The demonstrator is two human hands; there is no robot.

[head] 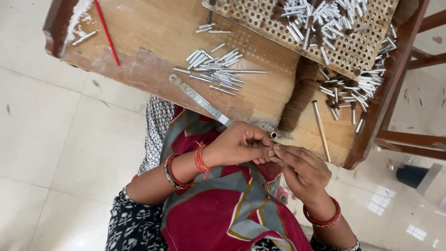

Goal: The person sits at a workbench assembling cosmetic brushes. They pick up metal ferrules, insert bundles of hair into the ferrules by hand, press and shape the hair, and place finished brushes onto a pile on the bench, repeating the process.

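Metal glints first in the head view: a small silver tube [273,135] sits pinched at the tips of my left hand [239,144], its open end showing just above the knuckles. My left fingers are closed together on it. My right hand [302,169] meets the left from four o'clock, its fingertips [277,148] touching the left ones just under the tube; I cannot tell whether they grip anything of their own. Both hands hover over my lap, at the near edge of the wooden table [153,32].

At twelve o'clock from the hands lies a loose pile of silver tubes [216,69] on the wood. A flat metal ruler [200,100] runs diagonally between that pile and my left hand. At one o'clock a perforated board [260,16] carries more tubes, with another heap [357,88] spilled beside its lower edge. A brown yarn bundle [299,93] lies near a thin wooden stick [321,131]. A red pencil [107,32] lies at ten o'clock.
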